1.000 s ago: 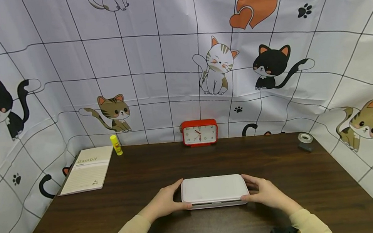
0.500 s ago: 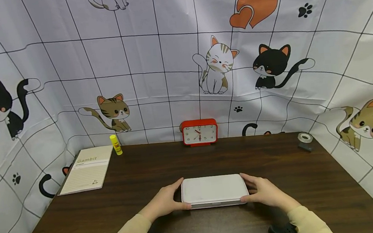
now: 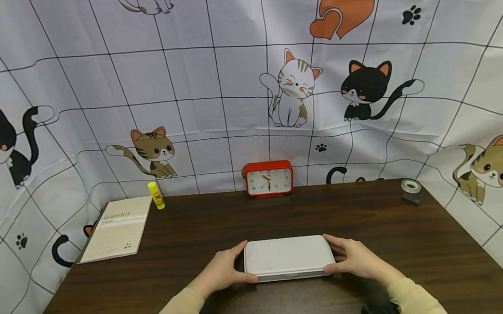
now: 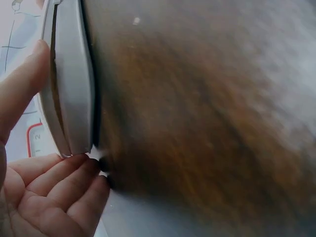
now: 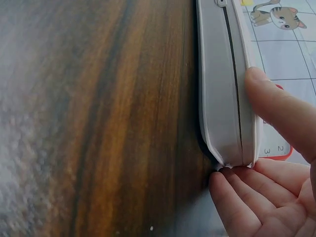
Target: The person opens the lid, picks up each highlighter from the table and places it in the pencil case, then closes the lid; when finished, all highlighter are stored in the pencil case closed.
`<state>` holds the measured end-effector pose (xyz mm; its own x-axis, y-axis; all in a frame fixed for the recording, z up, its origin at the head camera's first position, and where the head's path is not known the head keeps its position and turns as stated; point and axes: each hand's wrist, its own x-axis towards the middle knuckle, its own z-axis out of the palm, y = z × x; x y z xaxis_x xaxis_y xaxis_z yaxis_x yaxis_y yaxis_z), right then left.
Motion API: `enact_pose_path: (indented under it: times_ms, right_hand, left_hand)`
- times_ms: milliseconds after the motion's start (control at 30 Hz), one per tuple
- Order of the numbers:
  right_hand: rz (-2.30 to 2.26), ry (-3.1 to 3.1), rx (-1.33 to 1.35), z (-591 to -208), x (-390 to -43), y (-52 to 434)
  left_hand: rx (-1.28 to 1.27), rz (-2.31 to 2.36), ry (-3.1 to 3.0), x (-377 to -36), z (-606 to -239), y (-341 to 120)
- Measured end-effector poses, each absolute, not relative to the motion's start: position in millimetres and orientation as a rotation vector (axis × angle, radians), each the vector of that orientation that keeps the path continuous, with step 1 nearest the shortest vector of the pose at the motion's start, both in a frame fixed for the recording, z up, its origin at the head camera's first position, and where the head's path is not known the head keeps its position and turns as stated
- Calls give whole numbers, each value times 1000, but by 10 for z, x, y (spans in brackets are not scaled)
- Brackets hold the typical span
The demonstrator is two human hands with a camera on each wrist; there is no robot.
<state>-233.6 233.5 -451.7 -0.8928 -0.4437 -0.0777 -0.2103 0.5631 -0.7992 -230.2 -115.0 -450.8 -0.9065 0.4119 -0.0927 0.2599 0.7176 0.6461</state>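
Observation:
A white, flat pencil case [image 3: 288,255] with rounded corners lies on the dark wooden table, its lid down. The left hand [image 3: 220,272] holds its left end, thumb at the front corner and fingers round the side. At the opposite end the right hand [image 3: 355,258] grips it the same way. In the left wrist view the thumb [image 4: 37,66] presses near the lid's edge, and the fingertips touch the short end. The right wrist view shows a thin dark seam along the case's front [image 5: 222,84] and a small catch [image 5: 220,3] at its middle.
A red alarm clock [image 3: 269,178] stands at the table's back edge. A notebook [image 3: 116,230] and a yellow glue stick [image 3: 156,195] are at the back left. A tape roll [image 3: 411,187] sits at the back right. A cat-print curtain [image 3: 241,74] hangs behind.
The dark gap along the pencil case's front has narrowed as the lid came down. The right hand has shifted very slightly left; the left hand stays in place.

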Motion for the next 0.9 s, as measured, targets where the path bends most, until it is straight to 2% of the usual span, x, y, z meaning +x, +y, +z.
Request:
enact_pose_path:
  times_ms: [900]
  right_hand:
    - [-1235,2547,-533,-4582,-2304,2320]
  left_hand:
    - [564,866,2706,-2293,-4499,-1186]
